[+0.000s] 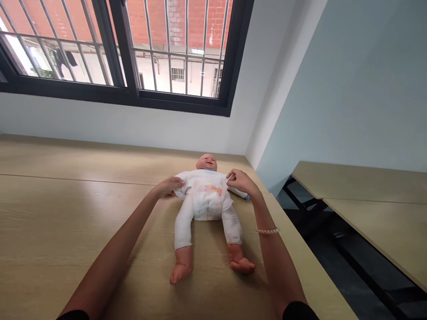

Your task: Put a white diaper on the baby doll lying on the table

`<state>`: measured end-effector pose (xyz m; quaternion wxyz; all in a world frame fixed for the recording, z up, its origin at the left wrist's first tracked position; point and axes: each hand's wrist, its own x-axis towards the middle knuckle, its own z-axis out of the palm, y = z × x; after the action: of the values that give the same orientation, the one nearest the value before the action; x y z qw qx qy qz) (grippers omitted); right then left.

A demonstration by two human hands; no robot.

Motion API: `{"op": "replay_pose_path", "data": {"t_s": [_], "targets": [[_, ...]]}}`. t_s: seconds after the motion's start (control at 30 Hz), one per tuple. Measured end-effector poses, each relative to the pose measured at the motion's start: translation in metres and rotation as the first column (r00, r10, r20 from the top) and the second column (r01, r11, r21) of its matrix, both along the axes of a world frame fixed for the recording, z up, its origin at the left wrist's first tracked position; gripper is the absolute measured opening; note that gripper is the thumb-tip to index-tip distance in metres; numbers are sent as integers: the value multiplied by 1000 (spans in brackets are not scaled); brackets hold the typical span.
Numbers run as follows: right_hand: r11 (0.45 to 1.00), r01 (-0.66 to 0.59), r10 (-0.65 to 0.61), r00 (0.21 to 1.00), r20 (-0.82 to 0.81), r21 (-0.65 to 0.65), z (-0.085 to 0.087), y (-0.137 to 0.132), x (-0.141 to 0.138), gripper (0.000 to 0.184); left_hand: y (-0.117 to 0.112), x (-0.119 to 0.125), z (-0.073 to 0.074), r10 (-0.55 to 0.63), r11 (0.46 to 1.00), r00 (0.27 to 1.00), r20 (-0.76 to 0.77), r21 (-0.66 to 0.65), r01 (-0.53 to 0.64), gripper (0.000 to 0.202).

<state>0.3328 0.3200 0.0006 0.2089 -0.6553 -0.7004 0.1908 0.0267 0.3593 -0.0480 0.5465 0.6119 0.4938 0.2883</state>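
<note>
A baby doll (207,206) lies face up on the light wooden table, its head away from me and its bare feet toward me. It wears a white top and leggings, and a white diaper (206,205) with an orange-pink print covers its belly and hips. My left hand (169,185) rests at the doll's sleeve on the left, fingers stretched toward the cloth. On the opposite side my right hand (240,180) is closed in a pinch at the edge of the white top, near the doll's blue-cuffed sleeve (240,193). The exact spot under its fingertips is partly hidden.
The wooden table (66,222) has a seam across it and an edge on the right. Beyond a gap stands another table (373,213) with black legs. A barred window (180,49) is in the wall behind.
</note>
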Motion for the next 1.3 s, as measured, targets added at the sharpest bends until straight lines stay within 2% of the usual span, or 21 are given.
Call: {"op": "replay_pose_path", "data": {"t_s": [0.1, 0.23, 0.33, 0.4, 0.47, 0.53, 0.6, 0.63, 0.67, 0.7, 0.77, 0.9, 1.07, 1.2, 1.3], "targets": [[999, -1, 6, 992, -129, 36, -4, 3, 2, 22, -3, 2, -5, -23, 1000, 1000, 1, -17, 23, 35], [1000, 27, -24, 948, -318, 5, -5, 4, 8, 24, -6, 3, -10, -17, 999, 998, -55, 49, 20, 34], [999, 5, -19, 936, -353, -40, -1, 1, 16, 22, -7, 8, -3, 90, 979, 987, -134, 193, -63, 25], [998, -10, -14, 929, -369, -65, 2, -2, 20, 21, -13, 17, 6, 182, 938, 971, -157, 324, -123, 22], [996, -38, 2, 918, -396, -83, 2, -3, 20, 20, -26, 31, 16, 204, 862, 958, -203, 501, -78, 21], [993, -87, 41, 899, -436, -85, 0, -2, 17, 19, -45, 49, 20, 140, 683, 920, -367, 708, 179, 28], [986, -147, 94, 877, -472, -77, -4, 1, 10, 20, -64, 70, 17, 36, 518, 846, -532, 734, 439, 32], [983, -171, 117, 869, -480, -71, -7, 2, 6, 20, -71, 79, 14, -8, 458, 807, -590, 716, 528, 34], [981, -185, 130, 867, -481, -67, -9, 4, 2, 21, -76, 88, 11, -45, 414, 768, -639, 688, 596, 37], [979, -193, 137, 866, -480, -68, -11, 5, 0, 21, -78, 96, 7, -61, 393, 741, -669, 666, 634, 39], [977, -200, 138, 863, -486, -79, -13, 6, -2, 20, -75, 107, 2, -55, 394, 714, -698, 642, 658, 43], [974, -211, 143, 852, -504, -79, -9, 6, 15, 23, -59, 113, -1, 21, 448, 694, -720, 627, 637, 46], [983, -174, 118, 856, -504, -64, -5, 5, 38, 28, -48, 108, -5, 121, 505, 721, -682, 667, 547, 53], [962, -270, 220, 848, -482, -37, -8, 4, 17, 27, -46, 109, -11, 96, 599, 704, -704, 605, 524, 65], [951, -310, 298, 917, -266, -4, -9, 1, -13, 24, -42, 112, -14, 61, 647, 715, -696, 573, 502, 71]]}}
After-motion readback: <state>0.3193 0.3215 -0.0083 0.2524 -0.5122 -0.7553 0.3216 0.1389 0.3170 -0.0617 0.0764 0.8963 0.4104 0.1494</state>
